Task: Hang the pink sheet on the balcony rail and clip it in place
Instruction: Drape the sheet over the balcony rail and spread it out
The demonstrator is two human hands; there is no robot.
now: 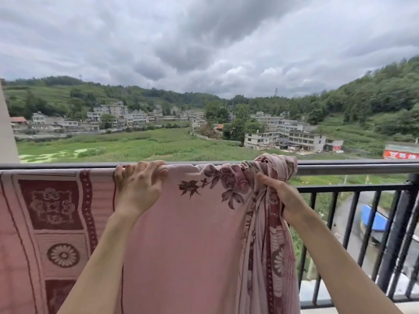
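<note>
Nearest: both forearms reach up from the bottom edge of the view toward the balcony rail [353,169].

Left hand [138,184]: fingers curled over the top of the rail, pinning the pink sheet [186,234] against the bar. Closed on cloth and rail together.

Right hand [281,196]: just under the rail, fist closed around a gathered rope of sheet. Above it the cloth sits in a bunched wad [272,166] over the bar.

Sheet position: draped over the rail from the left edge of the view to the wad; flat and spread on the left, where the patterned border [56,223] hangs, crumpled on the right. Rail to the right of the wad is bare.

No clips visible (cannot tell where they are kept).

Step in hand, by my reading: spreading the bunched end along the bare rail. To do well: keep the left hand as anchor so the hung part does not slide, draw the wad rightward along the bar, shake the folds loose, then level the hem before clipping.

Far: black lower railing bars [362,223], street below, village and hills, heavy cloud (wind possible, so clip promptly).
</note>
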